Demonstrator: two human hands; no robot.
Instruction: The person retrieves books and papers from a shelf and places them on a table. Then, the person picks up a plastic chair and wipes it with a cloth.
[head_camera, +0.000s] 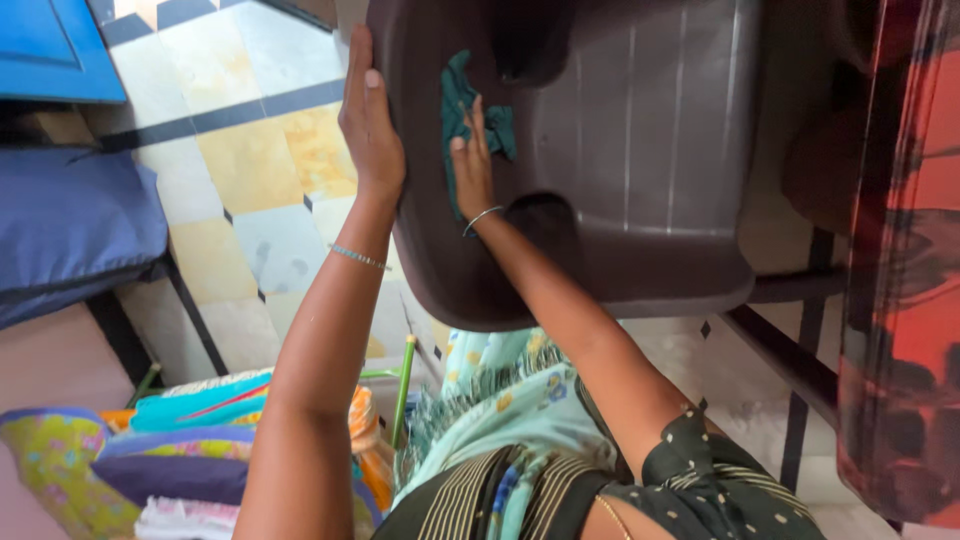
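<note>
Obs: brown plastic chair (620, 150) tipped, seat facing the camera, held above a tiled floor (250, 150).

L hand (368, 120): flat, fingers together and straight, palm against the chair's outer edge. Acts as brace; not gripping anything.

R hand (470, 165): fingers spread, pressing a teal cloth (470, 105) onto the seat surface near the upper moulded hollow. Cloth bunched, partly above the fingertips, partly under the palm. Thin bangle on each wrist.

Judgement, wiping step: keep L palm firm on the edge so the chair does not swing away under R-hand pressure. Flatten the cloth for more contact area; bunched as it is, only a small patch rubs. Work along the seat's raised ribs, not across, so dirt in the grooves lifts. The hollows beside the hand prob. need a fingertip wrapped in cloth.

Risk: chair slips off L palm, since nothing is hooked round the rim.

Nearby: folded coloured fabrics (190, 440) lower L, red patterned cloth (910, 250) at R edge.
</note>
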